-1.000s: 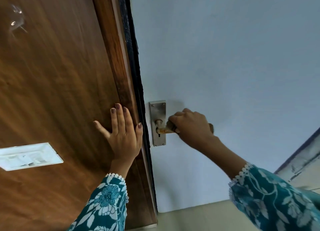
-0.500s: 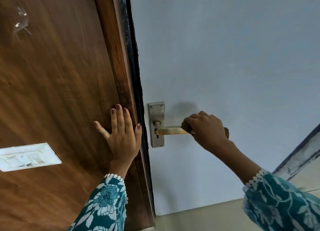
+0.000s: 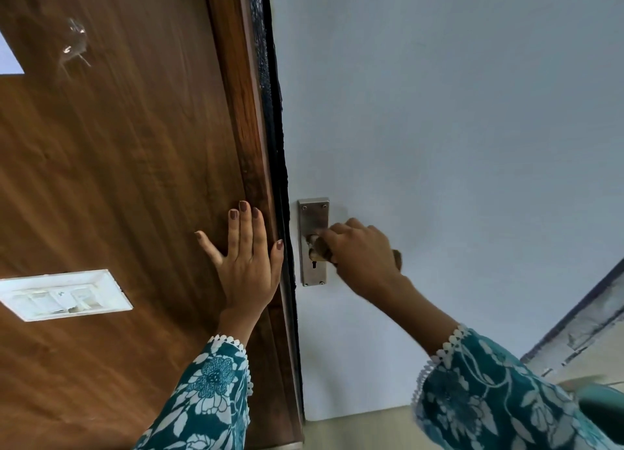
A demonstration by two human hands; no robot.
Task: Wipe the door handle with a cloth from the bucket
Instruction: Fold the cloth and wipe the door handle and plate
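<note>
The door handle juts from a steel backplate on the pale blue door. My right hand is closed around the lever near the plate, with a brownish cloth wrapped under the fingers; only bits of cloth show at both ends of the fist, and most of the lever is hidden. My left hand lies flat with fingers spread on the brown wooden panel, holding nothing. The bucket is not in view.
A white switch plate is set in the wooden panel at the left. A dark gap runs between panel and door. Beige floor shows below, and a grey ledge at the right.
My right hand slid right along the lever, baring it, then came back left to the backplate, covering it again. My left hand stayed put.
</note>
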